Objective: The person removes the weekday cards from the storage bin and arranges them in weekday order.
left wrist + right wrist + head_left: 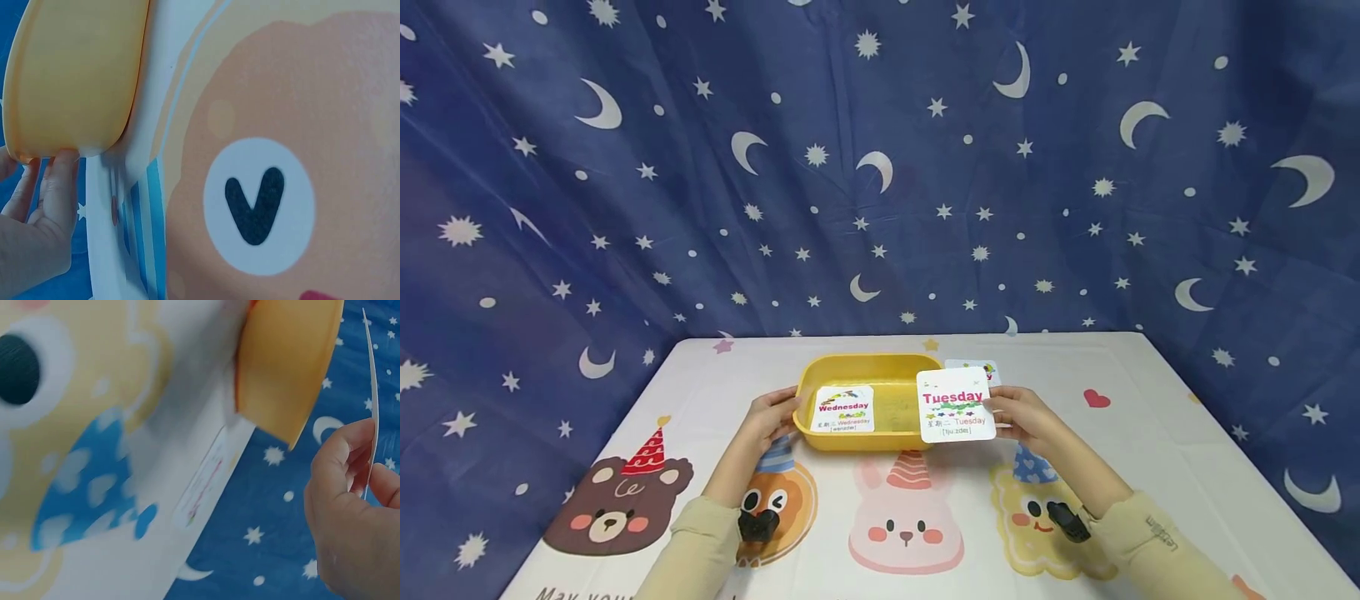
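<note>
A yellow plastic tray is at the far middle of the table. My left hand grips its left end; in the left wrist view the fingers press the end wall and the thumb is at the rim. A white card reading "Wednesday" lies inside the tray on the left. My right hand pinches a "Tuesday" card by its right edge, tilted up and overlapping the tray's right end. Seen edge-on in the right wrist view, this card is between thumb and fingers.
Another white card lies on the table behind the "Tuesday" card, mostly hidden by it. The white tablecloth carries printed cartoon animals. A dark blue curtain with moons and stars hangs just behind the table's back edge.
</note>
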Available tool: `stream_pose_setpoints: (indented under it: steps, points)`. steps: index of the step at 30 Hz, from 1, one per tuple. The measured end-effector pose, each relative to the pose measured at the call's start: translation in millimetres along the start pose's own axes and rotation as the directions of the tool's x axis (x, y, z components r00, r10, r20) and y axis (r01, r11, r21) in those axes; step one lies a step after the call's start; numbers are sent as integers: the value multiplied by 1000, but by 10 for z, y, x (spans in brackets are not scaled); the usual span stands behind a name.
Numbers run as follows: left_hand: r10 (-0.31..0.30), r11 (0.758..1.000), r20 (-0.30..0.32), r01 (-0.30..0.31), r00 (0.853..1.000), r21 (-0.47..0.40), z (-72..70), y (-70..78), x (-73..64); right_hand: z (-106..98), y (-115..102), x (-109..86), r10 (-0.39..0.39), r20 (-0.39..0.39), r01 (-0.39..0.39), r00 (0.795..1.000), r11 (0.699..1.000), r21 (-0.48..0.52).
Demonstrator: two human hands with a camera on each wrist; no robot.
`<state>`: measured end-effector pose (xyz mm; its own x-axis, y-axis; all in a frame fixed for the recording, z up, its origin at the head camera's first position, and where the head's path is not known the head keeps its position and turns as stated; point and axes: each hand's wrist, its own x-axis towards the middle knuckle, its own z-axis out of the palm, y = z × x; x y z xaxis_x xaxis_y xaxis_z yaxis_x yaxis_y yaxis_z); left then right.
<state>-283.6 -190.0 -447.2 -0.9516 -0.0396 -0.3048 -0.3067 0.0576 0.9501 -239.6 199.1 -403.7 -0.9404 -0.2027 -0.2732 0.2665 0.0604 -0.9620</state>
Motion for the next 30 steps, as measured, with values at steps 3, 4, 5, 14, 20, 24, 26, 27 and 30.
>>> stream_pose_setpoints:
  steps: [3, 4, 5, 14, 20, 24, 26, 27, 30]
  points:
    - [1, 1000, -5, -1, 1000, 0, -6, -11, -9, -100, 45, -35, -1, -2, 1, 1000, 1000, 4]
    - [1, 1000, -3, -1, 1000, 0, -10, -14, -12, -132, 58, -47, -1, -4, 1, 1000, 1000, 9]
    - [1, 1000, -2, -1, 1000, 0, -13, -15, -14, -166, 72, -58, -3, 0, 3, 1000, 1000, 13]
    - [-3, 1000, -5, 3, 1000, 1, -5, -15, -11, -425, 163, -153, 13, -31, -13, 999, 1000, 2]
    - [-1, 1000, -5, 0, 1000, -8, -10, -10, -10, -623, 235, -180, 24, -61, -23, 998, 1000, 8]
    - [4, 1000, -6, -5, 1000, -13, -8, -10, -13, -748, 273, -168, 55, -123, -56, 991, 998, -4]
    - [10, 1000, 0, -10, 1000, -12, -4, -12, -16, -805, 285, -153, 77, -155, -78, 985, 997, -3]
    - [11, 1000, 0, -11, 1000, -11, -1, -13, -19, -833, 291, -143, 83, -166, -85, 983, 996, -6]
    - [10, 1000, -2, -10, 1000, -5, 5, -13, -25, -910, 305, -107, 96, -180, -100, 979, 995, -13]
